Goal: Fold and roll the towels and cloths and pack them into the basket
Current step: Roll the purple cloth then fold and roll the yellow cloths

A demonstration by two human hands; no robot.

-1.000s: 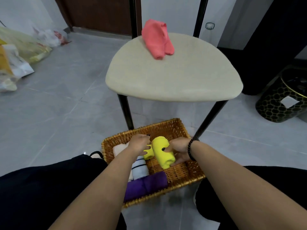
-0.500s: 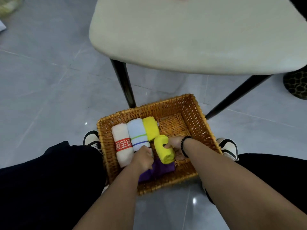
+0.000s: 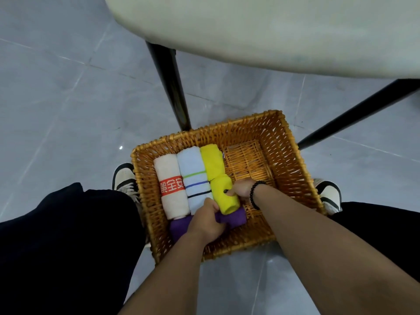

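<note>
Down in the wicker basket (image 3: 293, 164), on the floor under the chair, three rolls are seen lined up along the left side: a cream roll with a red band (image 3: 171, 188), then a white striped roll (image 3: 196, 178), then a yellow roll (image 3: 212, 163), each with its long axis running away from the person. Across their near ends a purple roll (image 3: 234, 218) is laid crosswise, and it is gripped by the left hand (image 3: 208, 223), fingers curled round its middle. Just right of that, a second yellow roll (image 3: 223, 194) is held by the right hand (image 3: 242, 189), thumb pressed on top, the other fingers tucked beneath and hidden. This roll is tilted: its far end is touching the first yellow roll, its near end is resting over the purple one. The bare basket floor lies directly to the right of it, beside the right hand. The roll's long axis is judged to need swinging parallel to the row before it is lowered into that gap.
</note>
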